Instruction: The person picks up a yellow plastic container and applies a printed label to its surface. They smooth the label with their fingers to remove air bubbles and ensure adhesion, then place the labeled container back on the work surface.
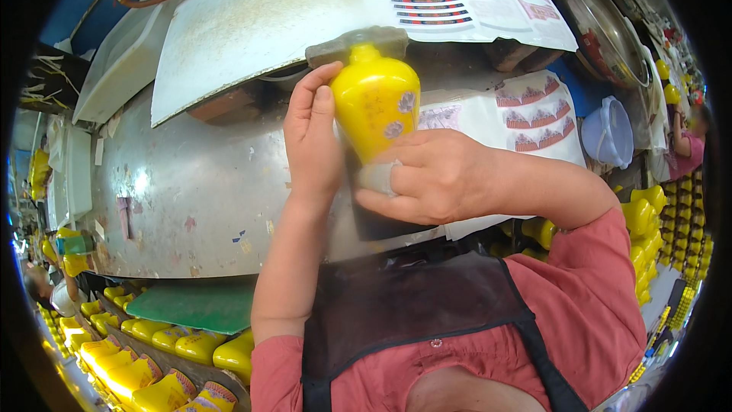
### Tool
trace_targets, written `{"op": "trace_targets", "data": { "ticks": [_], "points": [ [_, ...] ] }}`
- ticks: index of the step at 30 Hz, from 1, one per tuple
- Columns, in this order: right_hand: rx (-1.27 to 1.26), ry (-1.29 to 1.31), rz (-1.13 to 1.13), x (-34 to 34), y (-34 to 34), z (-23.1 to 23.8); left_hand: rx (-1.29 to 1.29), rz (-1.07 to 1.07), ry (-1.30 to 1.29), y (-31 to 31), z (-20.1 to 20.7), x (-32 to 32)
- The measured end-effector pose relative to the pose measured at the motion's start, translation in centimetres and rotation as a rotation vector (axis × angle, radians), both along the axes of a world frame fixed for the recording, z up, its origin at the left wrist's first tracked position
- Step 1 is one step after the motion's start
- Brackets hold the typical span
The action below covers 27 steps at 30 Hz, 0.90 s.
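Observation:
A glossy yellow bottle with a short neck and broad shoulders lies between my hands, its neck over a worn grey block. Purplish flower prints and faint lettering mark its front. My left hand grips its left shoulder, fingers bent along the side. Across the lower part of the bottle lies my right hand, fingers curled in against it; the bottle's base is hidden there. A whitish wrap circles one right finger. Right of the bottle is a decal sheet with purple and red-brown arched prints.
The metal table has scraps stuck to it. A pale board and another decal sheet lie at the back. A lavender bucket and metal basin stand right. Several yellow bottles fill racks at lower left, beside a green board.

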State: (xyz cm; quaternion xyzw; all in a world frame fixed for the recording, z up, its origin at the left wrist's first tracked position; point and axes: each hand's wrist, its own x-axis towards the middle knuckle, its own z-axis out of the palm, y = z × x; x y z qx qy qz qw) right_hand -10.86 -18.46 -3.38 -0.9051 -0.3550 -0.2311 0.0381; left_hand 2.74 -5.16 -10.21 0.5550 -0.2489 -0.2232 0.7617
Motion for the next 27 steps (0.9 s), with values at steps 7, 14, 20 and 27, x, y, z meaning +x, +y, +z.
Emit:
{"op": "trace_targets", "data": {
  "ticks": [7, 14, 20, 27],
  "points": [
    [0.275, -0.196, -0.143, -0.9, -0.2, -0.6, 0.026, -0.069, 0.051, -0.3, 1.8, -0.9],
    [0.366, -0.336, -0.425, -1.2, -1.3, -1.8, -0.022, -0.134, 0.109, -1.2, 1.9, -1.8],
    [0.289, -0.086, -0.344, -2.2, -1.1, -2.3, -0.078, -0.112, 0.242, -1.6, 0.8, -1.4],
    [0.325, -0.094, -0.178, -2.6, -0.5, -2.5, -0.097, -0.092, 0.366, -1.5, 0.1, -1.5]
  ]
}}
